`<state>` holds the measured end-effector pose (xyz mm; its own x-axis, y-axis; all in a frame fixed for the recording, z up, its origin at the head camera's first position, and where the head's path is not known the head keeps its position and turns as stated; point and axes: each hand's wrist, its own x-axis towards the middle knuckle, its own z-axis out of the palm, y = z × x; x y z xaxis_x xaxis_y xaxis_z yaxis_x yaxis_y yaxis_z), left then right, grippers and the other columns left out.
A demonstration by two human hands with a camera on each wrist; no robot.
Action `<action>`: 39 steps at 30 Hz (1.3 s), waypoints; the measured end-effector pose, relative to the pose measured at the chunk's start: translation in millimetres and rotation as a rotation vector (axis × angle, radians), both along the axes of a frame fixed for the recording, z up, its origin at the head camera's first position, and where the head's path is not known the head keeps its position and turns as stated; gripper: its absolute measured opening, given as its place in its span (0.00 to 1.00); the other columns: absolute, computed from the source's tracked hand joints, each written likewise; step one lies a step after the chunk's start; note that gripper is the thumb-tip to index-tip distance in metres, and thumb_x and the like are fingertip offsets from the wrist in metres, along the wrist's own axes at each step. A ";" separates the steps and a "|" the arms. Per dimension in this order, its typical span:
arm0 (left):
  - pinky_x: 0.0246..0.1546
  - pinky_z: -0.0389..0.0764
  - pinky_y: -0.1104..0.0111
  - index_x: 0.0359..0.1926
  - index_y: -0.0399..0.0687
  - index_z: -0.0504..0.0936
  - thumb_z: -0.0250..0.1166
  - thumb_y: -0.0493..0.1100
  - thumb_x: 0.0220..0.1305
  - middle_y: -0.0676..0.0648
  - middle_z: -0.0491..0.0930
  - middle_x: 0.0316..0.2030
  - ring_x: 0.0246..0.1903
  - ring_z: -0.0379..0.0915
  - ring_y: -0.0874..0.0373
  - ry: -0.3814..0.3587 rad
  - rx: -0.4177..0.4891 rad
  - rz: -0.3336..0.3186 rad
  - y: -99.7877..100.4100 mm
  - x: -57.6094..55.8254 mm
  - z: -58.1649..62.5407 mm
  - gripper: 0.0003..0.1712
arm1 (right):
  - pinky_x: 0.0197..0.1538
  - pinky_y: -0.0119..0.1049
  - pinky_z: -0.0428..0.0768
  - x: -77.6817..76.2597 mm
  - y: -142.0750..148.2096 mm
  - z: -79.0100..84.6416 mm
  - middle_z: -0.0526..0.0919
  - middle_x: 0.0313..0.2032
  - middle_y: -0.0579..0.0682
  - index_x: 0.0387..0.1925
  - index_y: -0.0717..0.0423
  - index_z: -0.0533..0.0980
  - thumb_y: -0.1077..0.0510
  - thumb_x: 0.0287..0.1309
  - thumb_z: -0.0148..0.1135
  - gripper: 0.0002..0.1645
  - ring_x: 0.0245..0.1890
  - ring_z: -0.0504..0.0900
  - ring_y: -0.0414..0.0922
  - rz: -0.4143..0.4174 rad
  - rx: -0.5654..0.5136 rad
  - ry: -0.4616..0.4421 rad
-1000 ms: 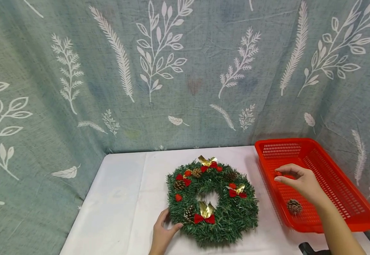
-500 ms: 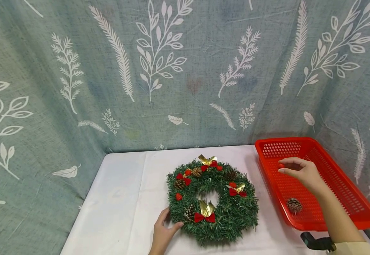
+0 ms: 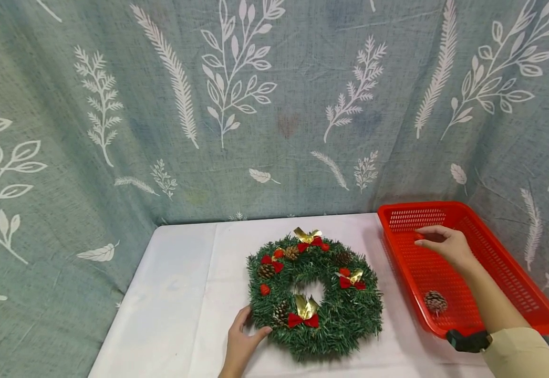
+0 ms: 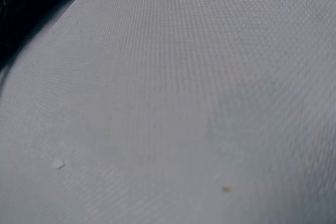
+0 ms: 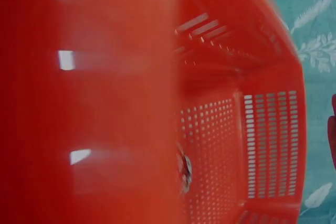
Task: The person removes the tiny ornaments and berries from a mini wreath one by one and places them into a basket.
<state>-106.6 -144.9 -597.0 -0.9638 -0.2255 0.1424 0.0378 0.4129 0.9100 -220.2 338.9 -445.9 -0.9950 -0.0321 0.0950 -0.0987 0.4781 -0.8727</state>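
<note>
A green Christmas wreath (image 3: 335,328) lies on the white-covered table, trimmed with red-and-gold bows, pine cones and small red berries. At its lower left edge my left hand (image 3: 242,344) grips the rim, thumb on the greenery and fingers curled at the side. Over the red plastic basket (image 3: 496,315) on the right, my right hand (image 3: 454,249) pinches a small red berry (image 3: 418,237) between thumb and fingers. One loose pine cone (image 3: 435,301) lies in the basket's near left part. The left wrist view shows mostly white cloth (image 4: 173,103); neither hand's grip shows in the wrist views.
A grey-green curtain (image 3: 283,105) with white leaf prints hangs behind the table and along its sides. White tablecloth (image 3: 175,304) stretches out left of the wreath. Raised basket walls surround the area under my right hand.
My right hand has moved slightly away from me and to the right over the basket, with the red berry still pinched. The left hand and wreath have stayed in place.
</note>
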 end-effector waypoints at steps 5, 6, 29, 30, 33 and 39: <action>0.54 0.76 0.66 0.55 0.46 0.78 0.78 0.46 0.41 0.52 0.78 0.51 0.52 0.73 0.59 0.026 0.007 -0.006 -4.1 -0.7 -7.6 0.36 | 0.36 0.22 0.78 -6.8 11.8 -3.9 0.81 0.33 0.26 0.48 0.61 0.79 0.52 0.54 0.69 0.23 0.34 0.78 0.29 0.000 0.046 -0.027; 0.54 0.77 0.66 0.55 0.46 0.78 0.78 0.47 0.41 0.52 0.78 0.51 0.52 0.73 0.59 0.032 0.011 -0.011 -4.7 -0.6 -8.7 0.37 | 0.36 0.22 0.78 -7.9 14.2 -4.8 0.81 0.33 0.27 0.49 0.62 0.79 0.52 0.54 0.69 0.23 0.34 0.78 0.29 0.000 0.051 -0.035; 0.52 0.77 0.65 0.56 0.47 0.77 0.78 0.50 0.41 0.54 0.78 0.50 0.51 0.73 0.61 0.006 0.018 0.000 -5.6 -0.4 -11.0 0.37 | 0.37 0.23 0.77 -32.4 29.8 -34.7 0.84 0.36 0.43 0.52 0.73 0.73 0.52 0.56 0.67 0.31 0.31 0.74 0.24 -0.014 0.162 -0.133; 0.52 0.77 0.65 0.56 0.47 0.77 0.78 0.50 0.41 0.54 0.78 0.51 0.51 0.73 0.60 0.002 0.027 -0.001 -5.5 -0.4 -10.4 0.38 | 0.37 0.24 0.77 -32.9 29.9 -37.8 0.85 0.36 0.44 0.52 0.73 0.74 0.52 0.56 0.67 0.30 0.31 0.74 0.24 -0.020 0.174 -0.129; 0.53 0.77 0.65 0.56 0.47 0.77 0.78 0.49 0.42 0.53 0.77 0.52 0.52 0.72 0.60 -0.005 0.026 -0.011 -4.5 -0.6 -10.2 0.38 | 0.36 0.24 0.77 -33.1 31.0 -47.5 0.85 0.36 0.51 0.51 0.74 0.74 0.55 0.56 0.67 0.28 0.30 0.73 0.24 -0.043 0.183 -0.138; 0.52 0.77 0.66 0.56 0.42 0.77 0.78 0.43 0.41 0.48 0.78 0.51 0.52 0.72 0.61 0.009 -0.003 -0.004 0.1 3.4 6.7 0.37 | 0.42 0.35 0.78 -31.2 33.2 -67.2 0.84 0.39 0.61 0.50 0.76 0.73 0.59 0.57 0.66 0.26 0.35 0.78 0.38 -0.069 0.214 -0.211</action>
<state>-103.2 -144.9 -590.3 -0.9633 -0.2217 0.1516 0.0474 0.4152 0.9085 -251.3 372.1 -513.1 -0.9925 0.0391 -0.1157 0.1130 0.6525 -0.7493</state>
